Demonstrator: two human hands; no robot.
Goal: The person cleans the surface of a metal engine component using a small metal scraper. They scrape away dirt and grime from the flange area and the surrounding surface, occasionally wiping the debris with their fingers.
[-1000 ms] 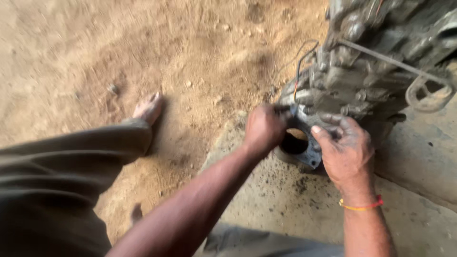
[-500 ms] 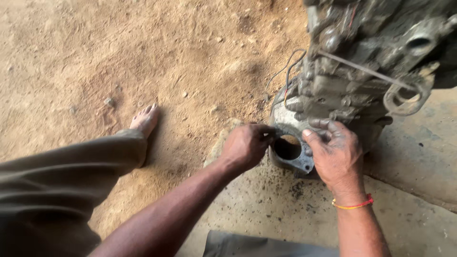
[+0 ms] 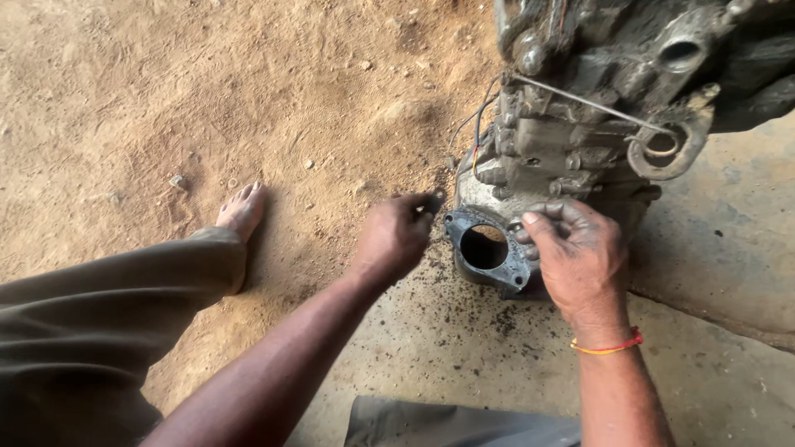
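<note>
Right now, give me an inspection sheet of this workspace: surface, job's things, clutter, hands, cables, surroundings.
Surface: stained concrete slab strewn with dark grit, bordered by sandy dirt ground.
Job's things: grimy metal engine housing standing on the slab; dark flange plate with a round hole at its lower end.
Clutter: small stones on the dirt; a grey cloth at the bottom edge.
Hands: left hand pinches a small dark part by the flange's upper left corner; right hand has its fingers on the flange's right edge.
Cables: thin wires hanging beside the housing; a metal rod running to a ring bracket.
Surroundings: bare foot and trouser leg on the left.
</note>
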